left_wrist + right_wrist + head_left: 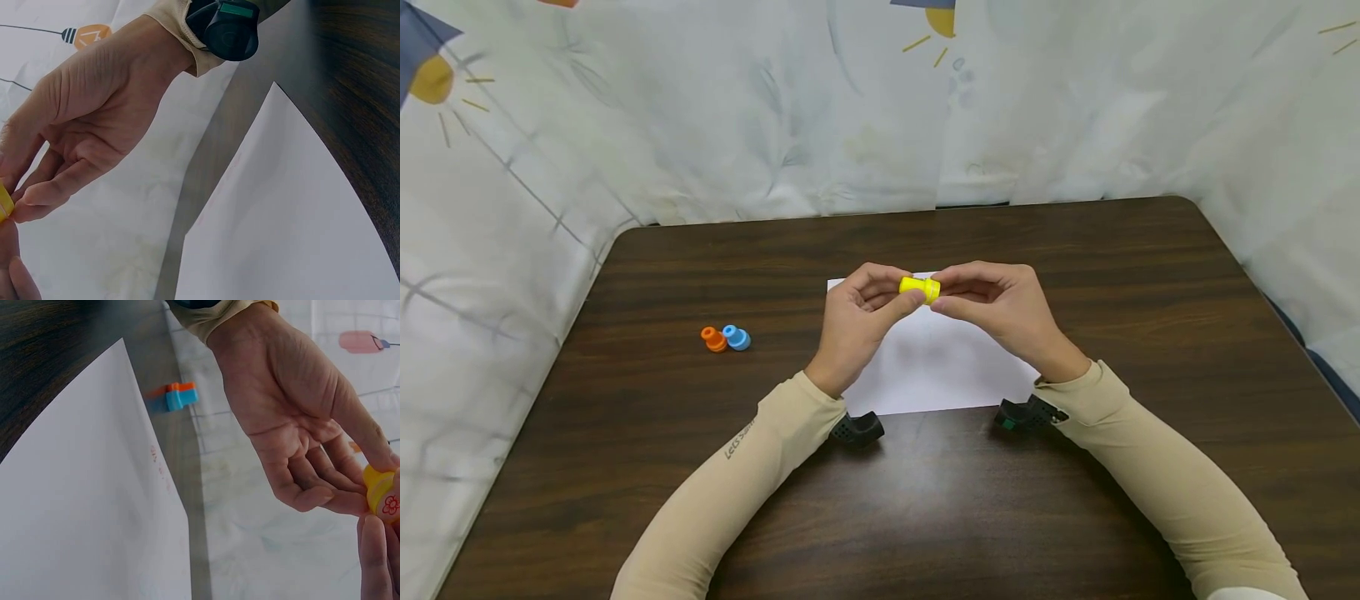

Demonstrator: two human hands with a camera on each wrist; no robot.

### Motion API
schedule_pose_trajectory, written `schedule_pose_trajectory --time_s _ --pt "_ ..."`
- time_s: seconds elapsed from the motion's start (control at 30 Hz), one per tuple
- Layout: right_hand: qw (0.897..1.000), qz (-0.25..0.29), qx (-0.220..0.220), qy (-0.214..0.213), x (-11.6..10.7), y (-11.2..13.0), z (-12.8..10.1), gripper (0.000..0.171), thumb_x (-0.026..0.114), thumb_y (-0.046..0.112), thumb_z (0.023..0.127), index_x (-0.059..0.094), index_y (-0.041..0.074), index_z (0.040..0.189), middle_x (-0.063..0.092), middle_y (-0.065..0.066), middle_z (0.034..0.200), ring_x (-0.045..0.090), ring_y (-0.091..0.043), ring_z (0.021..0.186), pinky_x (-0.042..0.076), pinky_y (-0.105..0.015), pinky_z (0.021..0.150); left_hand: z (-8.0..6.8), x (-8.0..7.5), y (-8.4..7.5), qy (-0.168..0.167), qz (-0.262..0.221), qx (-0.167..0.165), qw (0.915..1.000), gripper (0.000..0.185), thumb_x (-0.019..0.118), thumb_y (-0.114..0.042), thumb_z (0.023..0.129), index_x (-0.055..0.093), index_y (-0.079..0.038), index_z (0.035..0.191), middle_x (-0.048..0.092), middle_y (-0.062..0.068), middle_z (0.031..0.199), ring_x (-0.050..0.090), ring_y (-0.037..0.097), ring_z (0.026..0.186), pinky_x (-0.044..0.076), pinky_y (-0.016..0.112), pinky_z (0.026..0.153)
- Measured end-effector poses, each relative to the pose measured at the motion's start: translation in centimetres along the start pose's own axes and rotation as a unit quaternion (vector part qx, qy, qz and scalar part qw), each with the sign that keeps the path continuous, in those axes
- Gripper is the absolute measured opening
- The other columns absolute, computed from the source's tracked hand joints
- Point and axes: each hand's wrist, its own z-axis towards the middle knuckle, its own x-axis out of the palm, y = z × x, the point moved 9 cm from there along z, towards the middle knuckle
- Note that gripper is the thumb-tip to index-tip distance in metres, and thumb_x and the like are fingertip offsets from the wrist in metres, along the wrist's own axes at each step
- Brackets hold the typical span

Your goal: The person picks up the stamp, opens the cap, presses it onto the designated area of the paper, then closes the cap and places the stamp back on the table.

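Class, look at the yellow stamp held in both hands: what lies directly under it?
Under the yellow stamp lies a white sheet of paper on the dark wooden table. The hands hide part of the sheet.

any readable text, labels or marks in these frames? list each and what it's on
"Lets..." on the left beige sleeve: grey lettering, the rest too small to read.
Small yellow plastic stamp, pinched between both hands: a red flower sign on its end face, no words.
White paper sheet: faint reddish marks near its edge, too blurred to read.
Orange and blue plastic stamps on the dark wooden table: no text visible.
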Motion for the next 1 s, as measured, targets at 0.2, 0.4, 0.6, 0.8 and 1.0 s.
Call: schedule_pose_trajectory --time_s 0.2,0.4,0.6,0.8,1.0 --pt "1.000 -0.021 -0.007 0.002 0.01 0.22 0.12 0.032 0.084 0.003 0.084 0.075 -0.004 0.114 0.078 0.006 0.105 0.076 -0.014 0.092 0.065 -0.028 0.084 0.06 -0.07 -0.04 -0.001 0.006 -0.001 1.0000 0.025 0.080 -0.008 0.090 0.069 -0.003 0.112 0.076 0.000 0.105 0.073 0.016 0.098 0.063 0.030 0.093" --pt "1.000 -0.025 -0.008 0.002 -0.07 0.30 0.13 0.031 0.084 0.003 0.085 0.075 -0.004 0.114 0.078 0.006 0.105 0.076 -0.014 0.092 0.065 -0.028 0.084 0.09 0.17 -0.25 0.006 0.003 -0.002 1.0000 0.026 0.080 -0.009 0.090 0.069 -0.003 0.112 0.076 0.001 0.107 0.073 0.016 0.099 0.063 0.031 0.094" --pt "0.999 -0.032 -0.006 0.007 -0.06 0.24 0.15 0.031 0.083 0.005 0.086 0.074 -0.002 0.115 0.077 0.005 0.106 0.075 -0.015 0.093 0.065 -0.028 0.084 0.10 0.21 -0.38 0.006 0.001 -0.002 1.0000 0.026 0.080 -0.008 0.089 0.069 -0.002 0.112 0.075 0.002 0.107 0.074 0.016 0.099 0.063 0.031 0.094" --pt "0.999 -0.031 0.002 0.014 0.01 0.00 0.17 0.031 0.083 0.005 0.086 0.074 0.000 0.116 0.076 0.003 0.108 0.075 -0.018 0.099 0.065 -0.029 0.086 0.17 0.06 -0.22 0.005 0.010 -0.003 0.9999 0.025 0.081 -0.009 0.089 0.069 -0.003 0.111 0.076 0.003 0.106 0.074 0.016 0.097 0.064 0.032 0.093" --pt "0.999 -0.035 0.009 0.017 -0.11 -0.16 0.06 0.032 0.082 0.006 0.086 0.074 0.002 0.117 0.076 0.002 0.108 0.074 -0.019 0.100 0.065 -0.031 0.087 0.22 0.10 -0.07 0.010 0.023 -0.005 0.9997 0.025 0.080 -0.010 0.090 0.068 -0.004 0.112 0.075 0.006 0.109 0.074 0.017 0.098 0.064 0.032 0.093"
